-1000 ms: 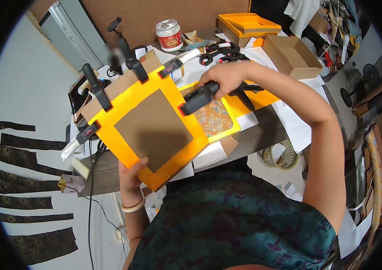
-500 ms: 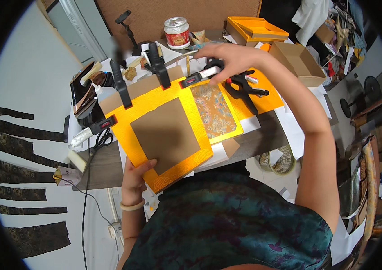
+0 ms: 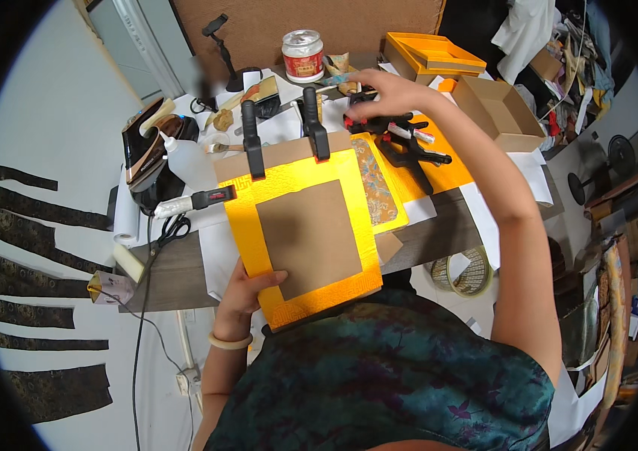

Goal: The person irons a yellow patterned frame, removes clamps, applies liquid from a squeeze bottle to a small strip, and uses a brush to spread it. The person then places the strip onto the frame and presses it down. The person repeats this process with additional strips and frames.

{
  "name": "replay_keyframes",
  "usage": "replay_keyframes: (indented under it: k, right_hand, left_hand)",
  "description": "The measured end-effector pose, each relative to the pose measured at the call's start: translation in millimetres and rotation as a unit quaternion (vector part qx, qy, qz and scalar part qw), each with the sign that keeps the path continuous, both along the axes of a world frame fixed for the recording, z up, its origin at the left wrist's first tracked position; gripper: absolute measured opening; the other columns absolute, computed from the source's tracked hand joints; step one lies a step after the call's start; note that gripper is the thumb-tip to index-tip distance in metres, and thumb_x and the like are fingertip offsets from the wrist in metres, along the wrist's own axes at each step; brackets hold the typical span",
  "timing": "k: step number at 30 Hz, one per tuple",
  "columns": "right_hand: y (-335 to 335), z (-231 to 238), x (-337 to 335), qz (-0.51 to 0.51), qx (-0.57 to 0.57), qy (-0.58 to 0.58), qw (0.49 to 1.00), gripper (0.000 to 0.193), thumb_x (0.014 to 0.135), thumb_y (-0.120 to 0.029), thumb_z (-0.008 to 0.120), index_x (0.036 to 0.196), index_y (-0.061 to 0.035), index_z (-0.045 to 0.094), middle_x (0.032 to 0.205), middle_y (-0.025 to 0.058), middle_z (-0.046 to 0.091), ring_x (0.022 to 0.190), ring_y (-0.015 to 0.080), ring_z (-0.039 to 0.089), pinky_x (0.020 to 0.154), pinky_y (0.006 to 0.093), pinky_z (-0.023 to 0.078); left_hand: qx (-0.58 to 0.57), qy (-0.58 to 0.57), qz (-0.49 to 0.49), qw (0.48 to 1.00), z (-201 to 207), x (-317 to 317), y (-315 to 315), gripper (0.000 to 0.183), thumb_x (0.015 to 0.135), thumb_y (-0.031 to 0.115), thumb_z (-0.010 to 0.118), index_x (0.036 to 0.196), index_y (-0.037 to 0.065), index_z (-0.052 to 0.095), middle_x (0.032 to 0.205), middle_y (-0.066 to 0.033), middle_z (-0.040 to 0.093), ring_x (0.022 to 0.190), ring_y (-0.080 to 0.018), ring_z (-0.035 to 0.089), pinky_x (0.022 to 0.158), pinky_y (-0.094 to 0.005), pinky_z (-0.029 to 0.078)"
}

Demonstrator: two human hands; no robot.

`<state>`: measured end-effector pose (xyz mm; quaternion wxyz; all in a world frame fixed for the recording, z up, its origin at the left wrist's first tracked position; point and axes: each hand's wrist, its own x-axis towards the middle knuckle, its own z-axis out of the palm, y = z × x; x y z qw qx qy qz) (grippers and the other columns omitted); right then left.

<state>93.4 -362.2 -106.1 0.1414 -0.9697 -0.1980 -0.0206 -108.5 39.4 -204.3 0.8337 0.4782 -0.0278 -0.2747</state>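
Observation:
My left hand [image 3: 250, 289] grips the lower left edge of a tilted yellow frame [image 3: 246, 237], thumb on its face. The frame has a plain brown panel [image 3: 311, 237] inside it. Two black spring clamps [image 3: 253, 139] bite its top edge over a strip of cardboard [image 3: 232, 169]. Another clamp with a white-wrapped handle [image 3: 176, 207] grips the left side. My right hand [image 3: 394, 96] is beyond the frame's top right, curled around a black spring clamp [image 3: 365, 96] at several others [image 3: 409, 150]. That clamp is partly hidden by the fingers.
A yellow-edged patterned panel [image 3: 379, 188] lies behind the frame. At the back stand a jar [image 3: 304, 56], yellow boxes [image 3: 447, 56] and a cardboard box [image 3: 499, 109]. To the left are an iron [image 3: 150, 150], a squeeze bottle [image 3: 187, 158] and scissors [image 3: 174, 229].
The clamp at the frame's top right corner has come off, and my right hand has moved away from that edge. My left hand has shifted the frame to the right and turned it more upright.

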Motion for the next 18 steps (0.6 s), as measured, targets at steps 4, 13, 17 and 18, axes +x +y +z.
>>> replay_keyframes:
  k: [4, 13, 17, 18]
  right_hand:
    - [77.8, 2.1, -8.4, 0.010, 0.388, 0.317, 0.865, 0.071, 0.089, -0.064, 0.066, 0.126, -0.0038, 0.061, 0.105, 0.0096, 0.072, 0.100, 0.0161, 0.070, 0.086, 0.0306, 0.055]
    - [14.1, -32.5, 47.3, -0.218, -0.014, -0.078, 0.973, 0.099, 0.074, -0.074, 0.068, 0.134, 0.0049, 0.060, 0.124, 0.0255, 0.067, 0.119, 0.0369, 0.064, 0.100, 0.0438, 0.051]
    - [65.7, -35.4, 31.4, -0.107, 0.116, -0.001, 0.987, 0.110, 0.080, -0.085, 0.054, 0.145, 0.0030, 0.050, 0.143, 0.0272, 0.054, 0.128, 0.0396, 0.057, 0.110, 0.0485, 0.043]
    - [85.1, -32.4, 22.2, -0.054, 0.265, 0.086, 0.959, 0.100, 0.082, -0.083, 0.055, 0.133, 0.0021, 0.062, 0.114, 0.0191, 0.070, 0.104, 0.0267, 0.068, 0.094, 0.0403, 0.053]
  left_hand:
    - [0.009, 0.010, -0.034, 0.999, -8.4, 3.7, -5.7, 0.058, 0.082, -0.011, 0.070, 0.135, 0.002, 0.054, 0.118, -0.0069, 0.066, 0.107, -0.0192, 0.066, 0.093, -0.0325, 0.054]
    - [-0.038, 0.050, -0.072, 0.995, -20.2, 10.1, -21.0, 0.064, 0.081, -0.009, 0.071, 0.140, 0.004, 0.050, 0.122, -0.0090, 0.065, 0.110, -0.0227, 0.066, 0.094, -0.0372, 0.056]
    - [-0.024, 0.063, -0.084, 0.994, -9.8, 8.8, -38.2, 0.065, 0.080, -0.008, 0.071, 0.140, 0.003, 0.050, 0.124, -0.0104, 0.065, 0.110, -0.0232, 0.067, 0.094, -0.0354, 0.057]
    - [-0.020, 0.070, -0.092, 0.993, -5.8, 7.8, -40.5, 0.066, 0.080, -0.008, 0.071, 0.141, 0.003, 0.049, 0.125, -0.0104, 0.064, 0.111, -0.0233, 0.067, 0.094, -0.0357, 0.056]
